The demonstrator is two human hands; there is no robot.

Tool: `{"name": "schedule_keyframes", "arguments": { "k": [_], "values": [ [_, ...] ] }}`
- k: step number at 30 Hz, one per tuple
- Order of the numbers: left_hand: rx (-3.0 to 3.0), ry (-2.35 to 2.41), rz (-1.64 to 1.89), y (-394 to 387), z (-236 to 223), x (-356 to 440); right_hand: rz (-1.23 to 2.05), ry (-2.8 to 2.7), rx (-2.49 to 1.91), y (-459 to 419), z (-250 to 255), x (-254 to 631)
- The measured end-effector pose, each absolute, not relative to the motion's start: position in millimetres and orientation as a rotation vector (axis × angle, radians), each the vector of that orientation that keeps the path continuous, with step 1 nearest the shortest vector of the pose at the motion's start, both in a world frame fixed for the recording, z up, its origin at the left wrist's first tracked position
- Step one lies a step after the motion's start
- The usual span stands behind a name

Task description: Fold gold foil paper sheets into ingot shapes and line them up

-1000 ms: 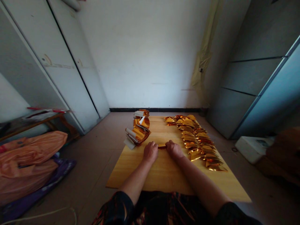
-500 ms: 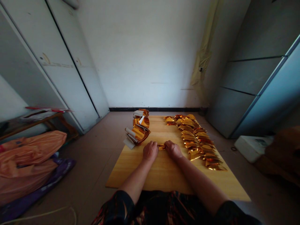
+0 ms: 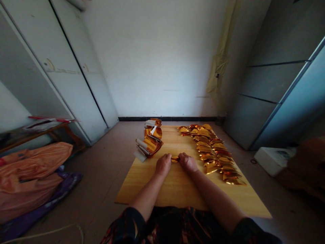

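Between my two hands is a small folded piece of gold foil paper (image 3: 175, 159), gripped at both ends. My left hand (image 3: 163, 164) is closed on its left end, and my right hand (image 3: 188, 162) is closed on the right end. Both hands rest at or just above the wooden board (image 3: 175, 189); the fingertips are partly hidden behind the knuckles. To the left lie curled stacks of gold foil sheets (image 3: 152, 144) with pale backs. On the right, several folded gold foil pieces (image 3: 214, 149) stand in overlapping rows.
Orange plastic bags (image 3: 35, 166) lie on the floor at the left, beside a low wooden stand (image 3: 68, 130). White cabinets (image 3: 76, 74) rise behind them. A white box (image 3: 271, 161) sits on the floor at the right, near a grey cabinet (image 3: 261, 101).
The gold foil piece between my hands has shifted slightly in shape and looks puffier in the middle. My hands have barely moved; the stacks and rows are the same.
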State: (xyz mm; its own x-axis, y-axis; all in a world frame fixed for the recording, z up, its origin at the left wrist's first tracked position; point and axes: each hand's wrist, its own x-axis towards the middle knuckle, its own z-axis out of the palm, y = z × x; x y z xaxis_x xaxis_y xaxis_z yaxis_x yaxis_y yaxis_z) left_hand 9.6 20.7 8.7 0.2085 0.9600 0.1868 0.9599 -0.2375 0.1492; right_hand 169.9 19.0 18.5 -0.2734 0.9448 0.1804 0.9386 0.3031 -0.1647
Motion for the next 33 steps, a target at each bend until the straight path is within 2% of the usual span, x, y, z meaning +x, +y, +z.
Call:
{"name": "schedule_keyframes", "arguments": {
  "k": [13, 26, 33],
  "values": [
    [2.414, 1.932, 0.434, 21.8, 9.8, 10.7, 0.077, -2.293, -1.747, 20.5, 18.6, 168.2],
    [2.137, 1.815, 0.925, 27.8, 2.1, 3.3, 0.112, -2.178, -1.777, 30.1, 18.8, 173.6],
    [1.985, 1.807, 0.952, 33.2, 4.8, 4.3, 0.168, -2.057, -1.677, 43.8, 4.5, 178.0]
  ]
}}
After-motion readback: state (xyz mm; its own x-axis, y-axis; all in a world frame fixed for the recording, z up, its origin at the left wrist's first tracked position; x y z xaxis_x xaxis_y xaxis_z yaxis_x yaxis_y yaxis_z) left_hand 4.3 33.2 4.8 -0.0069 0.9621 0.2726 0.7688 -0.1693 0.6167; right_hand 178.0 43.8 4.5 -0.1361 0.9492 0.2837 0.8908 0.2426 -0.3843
